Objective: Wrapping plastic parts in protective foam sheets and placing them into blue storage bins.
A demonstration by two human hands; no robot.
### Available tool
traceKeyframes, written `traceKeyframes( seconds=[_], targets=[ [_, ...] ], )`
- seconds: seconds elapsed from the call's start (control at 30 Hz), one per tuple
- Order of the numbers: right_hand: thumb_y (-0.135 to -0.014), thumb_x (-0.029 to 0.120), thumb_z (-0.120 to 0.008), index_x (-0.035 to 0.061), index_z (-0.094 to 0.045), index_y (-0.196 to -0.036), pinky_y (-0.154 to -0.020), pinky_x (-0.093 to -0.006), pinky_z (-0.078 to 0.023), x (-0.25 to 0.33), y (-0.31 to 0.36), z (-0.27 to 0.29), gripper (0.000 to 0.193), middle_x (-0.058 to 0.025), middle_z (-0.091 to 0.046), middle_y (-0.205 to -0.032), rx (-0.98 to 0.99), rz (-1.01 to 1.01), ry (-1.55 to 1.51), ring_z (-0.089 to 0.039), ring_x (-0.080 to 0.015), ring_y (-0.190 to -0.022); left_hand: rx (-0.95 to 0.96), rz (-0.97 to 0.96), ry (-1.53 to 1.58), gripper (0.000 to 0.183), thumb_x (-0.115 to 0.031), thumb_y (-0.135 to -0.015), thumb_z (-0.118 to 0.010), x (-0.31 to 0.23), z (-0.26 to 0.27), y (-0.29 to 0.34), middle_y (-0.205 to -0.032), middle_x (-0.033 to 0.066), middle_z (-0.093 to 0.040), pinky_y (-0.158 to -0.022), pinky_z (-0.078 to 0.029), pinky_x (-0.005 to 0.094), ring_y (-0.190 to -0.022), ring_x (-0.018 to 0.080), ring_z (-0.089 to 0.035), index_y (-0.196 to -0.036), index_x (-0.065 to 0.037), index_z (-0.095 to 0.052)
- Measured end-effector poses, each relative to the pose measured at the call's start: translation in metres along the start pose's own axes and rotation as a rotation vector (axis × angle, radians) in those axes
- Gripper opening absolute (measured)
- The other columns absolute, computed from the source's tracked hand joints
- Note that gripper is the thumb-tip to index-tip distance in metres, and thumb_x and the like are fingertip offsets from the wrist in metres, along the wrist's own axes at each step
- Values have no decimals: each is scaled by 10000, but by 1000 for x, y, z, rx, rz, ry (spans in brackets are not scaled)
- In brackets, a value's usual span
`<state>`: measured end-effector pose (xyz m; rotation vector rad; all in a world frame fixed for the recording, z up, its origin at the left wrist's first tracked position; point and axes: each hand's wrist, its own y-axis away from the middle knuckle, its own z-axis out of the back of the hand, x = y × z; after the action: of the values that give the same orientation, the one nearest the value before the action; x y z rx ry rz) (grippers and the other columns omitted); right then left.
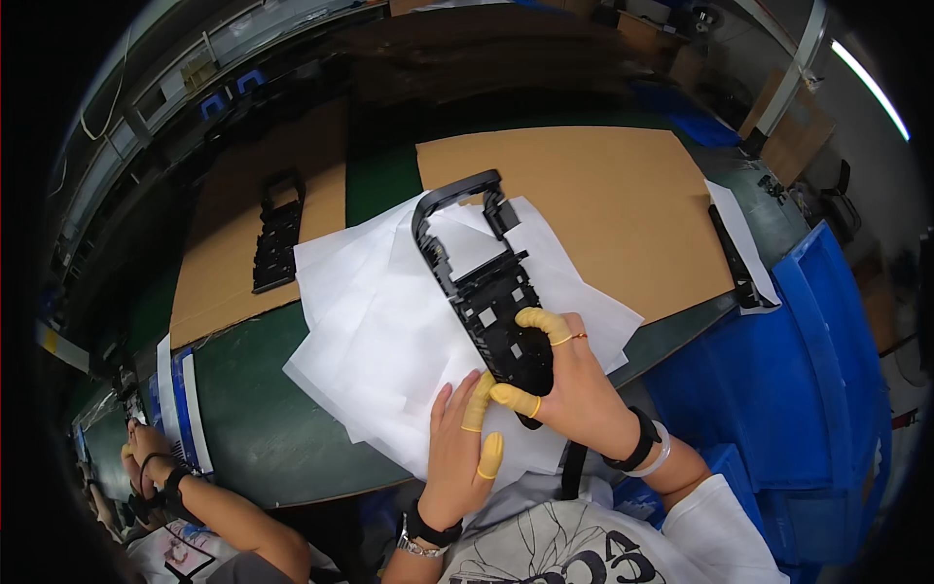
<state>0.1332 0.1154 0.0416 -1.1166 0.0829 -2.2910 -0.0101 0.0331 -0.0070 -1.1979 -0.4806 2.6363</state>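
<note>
A long black plastic frame (498,310), with an open loop at its far end and small pale squares on its body, is tilted above white sheets (379,302). My right hand (569,375) grips its near end between thumb and fingers, with yellow finger cots on two digits. Beside that end lies my left hand (462,453), fingers stretched out and thumb apart, also wearing yellow cots. Its fingertips come close to the frame's near edge; whether they touch it I cannot tell.
A similar black frame (280,234) rests on a cardboard sheet (219,253) at left. Another cardboard sheet (603,195) lies at the far right, near a black strip (732,248) on white paper. Blue bins (778,380) stand right of the green table (263,409). A co-worker's hands (146,457) are at lower left.
</note>
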Motion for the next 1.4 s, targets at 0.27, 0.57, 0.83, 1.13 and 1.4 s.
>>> traceKeyframes(
  seconds=[0.27, 0.57, 0.83, 1.13, 1.4],
  targets=[
    [-782, 249, -660, 76, -267, -1327, -856, -352, -400, -4, 7, -7, 694, -173, -361, -1096, 55, 175, -214, -446, -303, -958, -134, 372, 541, 359, -167, -875, -476, 12, -16, 13, -1068, 192, -524, -942, -343, 353, -987, 304, -511, -1169, 35, -433],
    [-850, 143, -554, 50, -203, -1364, -924, -337, -349, -9, 13, -12, 630, -155, -360, -1185, 77, 7, -668, -427, -251, -1060, -213, 261, 714, 422, -138, -912, -465, 1, -6, -2, -1125, 139, -540, -886, -395, 283, -1018, 169, -520, -1272, 30, -322],
    [-827, 197, -539, 92, -498, -1193, -1024, -437, -221, -32, 20, -3, 383, -123, -427, -1283, 74, 127, 213, -358, -291, -1220, -315, 510, 1068, 416, -140, -910, -458, 7, 23, -1, -1062, 86, -556, -824, -414, 225, -929, 106, -528, -1260, 46, -332],
    [-823, 263, -525, 143, -514, -1188, -1039, -447, -193, -41, 22, -12, 384, -41, -418, -1315, 48, 180, 396, -347, -240, -1240, -630, 276, 57, 333, -91, -875, -464, 18, 128, -35, -1067, 103, -571, -803, -416, 261, -903, 164, -548, -1180, 43, -470],
    [-824, 265, -517, 140, -515, -1187, -1033, -446, -203, -39, 24, -12, 384, -43, -424, -1306, 35, 185, 376, -359, -242, -1226, -562, 183, -924, 202, -41, -775, -550, 78, 147, -123, -827, 127, -535, -587, -480, 358, -691, 288, -584, -966, 16, -579]
  ],
)
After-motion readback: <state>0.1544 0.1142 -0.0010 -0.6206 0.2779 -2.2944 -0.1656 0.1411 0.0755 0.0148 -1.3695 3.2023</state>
